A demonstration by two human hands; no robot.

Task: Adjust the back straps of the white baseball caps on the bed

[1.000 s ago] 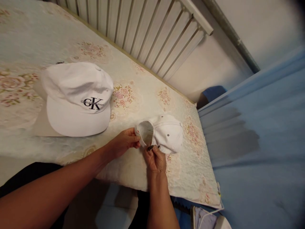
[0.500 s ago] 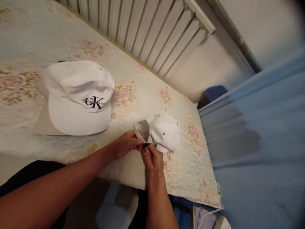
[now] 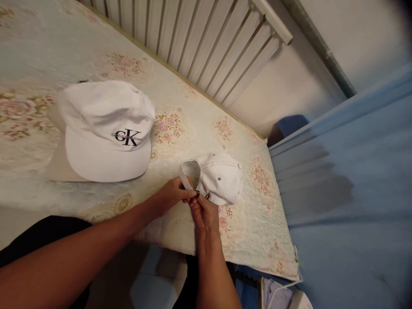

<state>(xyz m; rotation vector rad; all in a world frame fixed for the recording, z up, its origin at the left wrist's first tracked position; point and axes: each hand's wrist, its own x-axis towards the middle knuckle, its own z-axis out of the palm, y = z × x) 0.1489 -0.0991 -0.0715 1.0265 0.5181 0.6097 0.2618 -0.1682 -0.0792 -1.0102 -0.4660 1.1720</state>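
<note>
A white baseball cap [image 3: 222, 176] lies with its back strap towards me, the strap opening showing as a loop on its left. My left hand [image 3: 175, 193] pinches the strap [image 3: 186, 178] at the left of a small dark metal buckle [image 3: 197, 194]. From below, my right hand [image 3: 205, 212] has thumb and fingers closed at the strap by the buckle's right side. The fingertips partly hide the buckle and the strap end. Farther left a second white cap [image 3: 106, 128] with dark lettering rests brim towards me, apart from both hands.
Both caps rest on a floral quilted cover [image 3: 167, 128]. Behind its far edge stand white rails [image 3: 193, 43] against the wall. A blue curtain [image 3: 347, 193] hangs along the right side. A white cable [image 3: 283, 286] hangs at the near right corner.
Both hands shift very slightly at the buckle, and the buckle has tilted a little. The held cap moves slightly left. The other cap stays where it was.
</note>
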